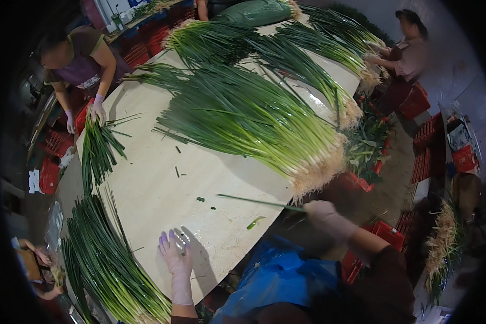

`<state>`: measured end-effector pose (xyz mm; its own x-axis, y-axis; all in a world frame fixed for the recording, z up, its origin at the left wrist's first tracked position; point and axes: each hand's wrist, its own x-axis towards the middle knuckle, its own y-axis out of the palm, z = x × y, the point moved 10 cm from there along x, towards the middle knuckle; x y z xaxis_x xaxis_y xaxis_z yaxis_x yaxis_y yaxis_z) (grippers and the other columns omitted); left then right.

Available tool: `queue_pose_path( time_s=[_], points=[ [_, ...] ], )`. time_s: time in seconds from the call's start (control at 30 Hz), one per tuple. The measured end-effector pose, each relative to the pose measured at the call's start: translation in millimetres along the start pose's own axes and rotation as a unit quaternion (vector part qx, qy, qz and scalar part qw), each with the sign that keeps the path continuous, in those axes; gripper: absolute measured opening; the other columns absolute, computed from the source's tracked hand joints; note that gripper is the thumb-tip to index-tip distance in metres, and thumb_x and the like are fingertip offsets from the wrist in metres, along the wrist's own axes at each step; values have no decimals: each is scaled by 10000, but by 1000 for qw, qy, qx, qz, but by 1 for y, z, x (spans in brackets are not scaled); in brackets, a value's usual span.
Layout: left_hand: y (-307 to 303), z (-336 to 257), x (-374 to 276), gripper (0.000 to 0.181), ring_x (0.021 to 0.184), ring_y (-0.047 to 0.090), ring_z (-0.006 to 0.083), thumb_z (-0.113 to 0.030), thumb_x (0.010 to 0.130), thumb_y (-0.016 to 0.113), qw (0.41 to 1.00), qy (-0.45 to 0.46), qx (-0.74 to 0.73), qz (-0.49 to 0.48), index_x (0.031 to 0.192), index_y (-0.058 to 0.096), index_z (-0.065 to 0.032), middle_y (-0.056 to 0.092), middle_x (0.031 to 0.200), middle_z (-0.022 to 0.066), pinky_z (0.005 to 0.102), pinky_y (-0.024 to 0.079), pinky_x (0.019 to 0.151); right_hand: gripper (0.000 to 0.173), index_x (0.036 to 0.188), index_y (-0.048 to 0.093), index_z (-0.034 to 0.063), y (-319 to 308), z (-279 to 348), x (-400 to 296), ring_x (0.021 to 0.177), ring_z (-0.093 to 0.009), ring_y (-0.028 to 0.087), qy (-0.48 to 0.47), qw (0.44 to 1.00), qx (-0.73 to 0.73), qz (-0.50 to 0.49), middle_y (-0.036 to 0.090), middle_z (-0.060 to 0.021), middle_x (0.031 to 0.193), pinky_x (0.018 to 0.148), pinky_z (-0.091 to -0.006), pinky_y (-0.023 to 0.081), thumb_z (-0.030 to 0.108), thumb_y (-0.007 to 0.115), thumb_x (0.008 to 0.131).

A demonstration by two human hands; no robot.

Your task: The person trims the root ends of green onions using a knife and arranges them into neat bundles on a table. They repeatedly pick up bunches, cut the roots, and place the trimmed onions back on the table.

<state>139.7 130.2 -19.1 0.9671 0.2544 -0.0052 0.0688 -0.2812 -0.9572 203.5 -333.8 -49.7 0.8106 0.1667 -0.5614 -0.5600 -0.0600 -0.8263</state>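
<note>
My right hand [331, 222], gloved and slightly blurred, is closed on one end of a long green scallion leaf [259, 201]. The leaf sticks out leftward over the edge of the pale tabletop [154, 170]. Near the table's front edge, my left hand [175, 255] is held with gloved fingers apart and nothing in them. A large pile of scallions [243, 117] lies ahead, its pale roots [320, 170] over the right edge, close above my right hand. Left of my left hand lies another long bundle of scallions [109, 251], roots towards me.
Short leaf scraps [201, 199] dot the tabletop. A person [81, 60] at the left holds a scallion bunch [101, 141]; another person [409, 52] handles scallions at the far right. A red crate of leaf trimmings [366, 150] stands beside the table. A blue apron [279, 279] covers my front.
</note>
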Motion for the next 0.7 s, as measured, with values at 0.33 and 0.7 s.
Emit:
queue_pose_path(
  time_s=[0.33,0.7],
  points=[
    [3,-125,23,671,1342,317,424,-194,796,694,995,90,-49,6,1394,425,-52,365,1445,240,499,257,1118,401,1172,552,63,-94,-309,-73,951,-367,642,308,930,-6,-200,616,-180,1073,779,-448,532,93,633,780],
    [70,-317,44,623,1098,600,298,-209,864,654,922,22,-366,127,1403,408,-14,573,1257,214,384,471,956,856,1433,288,-40,-177,-120,41,1282,-417,415,-156,931,153,-291,418,-280,1386,1092,-465,310,423,663,819]
  ],
)
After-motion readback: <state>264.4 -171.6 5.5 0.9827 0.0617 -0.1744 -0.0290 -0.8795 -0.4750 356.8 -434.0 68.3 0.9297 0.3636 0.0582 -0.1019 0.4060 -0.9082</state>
